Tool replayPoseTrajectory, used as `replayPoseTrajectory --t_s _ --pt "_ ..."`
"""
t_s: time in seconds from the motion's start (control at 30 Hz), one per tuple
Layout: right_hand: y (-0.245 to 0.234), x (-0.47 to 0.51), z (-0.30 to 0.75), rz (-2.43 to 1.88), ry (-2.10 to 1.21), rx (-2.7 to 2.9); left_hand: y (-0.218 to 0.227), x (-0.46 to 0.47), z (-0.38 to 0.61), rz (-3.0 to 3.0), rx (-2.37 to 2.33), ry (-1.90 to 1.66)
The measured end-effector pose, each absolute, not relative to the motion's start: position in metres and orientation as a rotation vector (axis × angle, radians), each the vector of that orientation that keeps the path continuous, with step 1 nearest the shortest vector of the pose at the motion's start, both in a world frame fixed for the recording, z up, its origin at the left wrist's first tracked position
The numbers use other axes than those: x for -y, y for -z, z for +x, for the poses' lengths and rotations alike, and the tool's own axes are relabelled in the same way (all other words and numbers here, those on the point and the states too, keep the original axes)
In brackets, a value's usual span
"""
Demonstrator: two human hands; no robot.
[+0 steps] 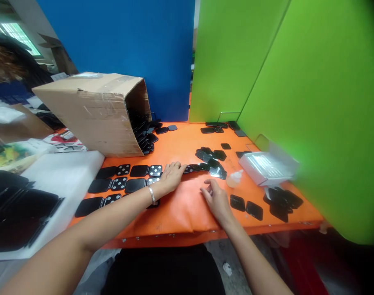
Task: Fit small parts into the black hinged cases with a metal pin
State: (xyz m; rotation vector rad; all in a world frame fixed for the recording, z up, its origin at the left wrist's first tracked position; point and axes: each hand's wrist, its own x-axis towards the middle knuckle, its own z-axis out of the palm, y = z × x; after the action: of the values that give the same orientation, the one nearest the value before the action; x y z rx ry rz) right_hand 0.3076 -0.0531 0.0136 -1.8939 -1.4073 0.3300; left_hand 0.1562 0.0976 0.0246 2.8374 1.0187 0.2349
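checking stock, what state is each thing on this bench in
Left hand: palm down, fingers bent
Right hand: fingers half curled, nothing visibly held
Dotted pieces: flat in rows
Cardboard box: on its side, mouth open
Black pieces: heaped, spilling from its mouth
White box: lid up
Small bottle: cap state unclear

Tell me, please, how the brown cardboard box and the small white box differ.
The cardboard box is brown and large; the white box is much smaller. The cardboard box opens sideways, black pieces spilling out; the white box opens upward. Both sit open on the orange table.
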Motion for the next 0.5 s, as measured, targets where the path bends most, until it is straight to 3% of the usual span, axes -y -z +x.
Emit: replayPoseTrajectory --t_s 0.2,0.5 --pt "-0.035 0.005 0.298 -2.368 -0.230 1.664 -0.026 -0.093 0.153 2.770 -0.965 -0.258" --pt "-0.042 -0.016 0.306 -2.439 -0.152 1.700 -0.045 -0.083 0.153 2.619 -0.997 -0.350"
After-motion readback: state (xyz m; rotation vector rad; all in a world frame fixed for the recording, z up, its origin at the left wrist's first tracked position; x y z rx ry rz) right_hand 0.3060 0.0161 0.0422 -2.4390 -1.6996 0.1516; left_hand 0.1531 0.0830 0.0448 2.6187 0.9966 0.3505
